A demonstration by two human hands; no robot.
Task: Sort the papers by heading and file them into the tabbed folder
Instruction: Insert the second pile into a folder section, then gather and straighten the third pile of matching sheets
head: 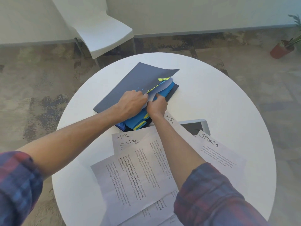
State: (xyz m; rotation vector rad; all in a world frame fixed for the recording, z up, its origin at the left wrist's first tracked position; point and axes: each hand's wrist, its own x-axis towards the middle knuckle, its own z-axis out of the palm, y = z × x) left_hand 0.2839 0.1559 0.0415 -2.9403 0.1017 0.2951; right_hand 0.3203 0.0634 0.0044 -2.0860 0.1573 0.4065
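A dark tabbed folder (130, 85) lies open on the round white table (219, 103), its cover bent upward, with blue dividers (135, 123) and yellow-green tabs (163, 79). My left hand (132, 103) holds the cover and top divider up at the folder's edge. My right hand (157, 106) pinches a white sheet (164, 86) that sits partly inside the folder under the top tab. Loose printed papers lie near me, headed HR (123, 136) and SPORTS (210, 141); another HR sheet (169, 119) shows beside my right wrist.
A tablet (195, 127) lies partly under the papers at the right. A white chair (101, 30) stands beyond the table on the carpet. A potted plant (283, 48) sits on the floor at far right.
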